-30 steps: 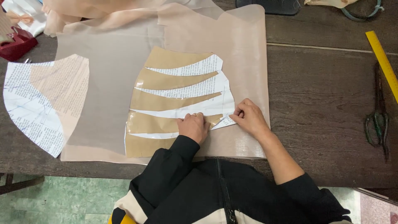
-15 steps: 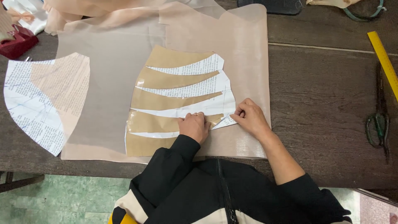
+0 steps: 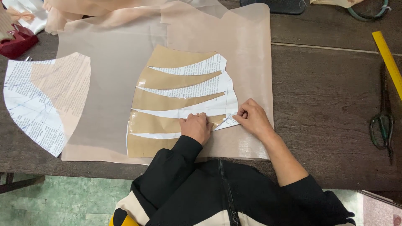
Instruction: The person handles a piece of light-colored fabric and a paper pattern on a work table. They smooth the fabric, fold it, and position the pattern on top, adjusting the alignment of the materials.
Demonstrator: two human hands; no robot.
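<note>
tan-and-white paper pattern (image 3: 180, 100), yellow ruler (image 3: 387, 60)
</note>
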